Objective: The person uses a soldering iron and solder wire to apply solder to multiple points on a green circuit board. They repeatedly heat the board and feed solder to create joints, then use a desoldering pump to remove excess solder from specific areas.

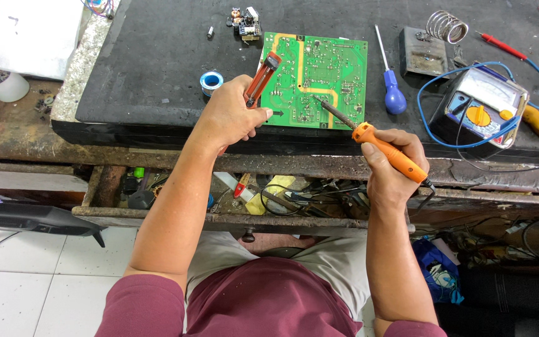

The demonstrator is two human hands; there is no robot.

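A green circuit board (314, 80) is seen lying flat on the black bench mat (151, 56), solder side up, near the mat's front edge. The right hand (393, 170) is closed around the orange handle of a soldering iron (378, 145), and the iron is angled up and to the left so that its dark tip is brought down onto the board's lower middle area. The left hand (230, 117) is wrapped around an orange-red desoldering pump (262, 78); the pump is held tilted, its upper end lying over the board's left edge. Whether its nozzle touches the board cannot be told.

Just left of the pump, a small blue and white solder spool (211, 81) is set on the mat. To the right of the board, a blue-handled screwdriver (390, 80) is laid pointing away, and beyond it a coiled wire iron stand (435, 42) is parked on its metal base. Further right, an analogue multimeter (485, 105) with a yellow dial is ringed by a blue cable (435, 128). A small loose component module (245, 22) is spotted at the mat's far edge. Below the bench front, an open drawer (219, 190) crammed with tools and wires is in view, with 1 maroon shirt (269, 299) filling the foreground.
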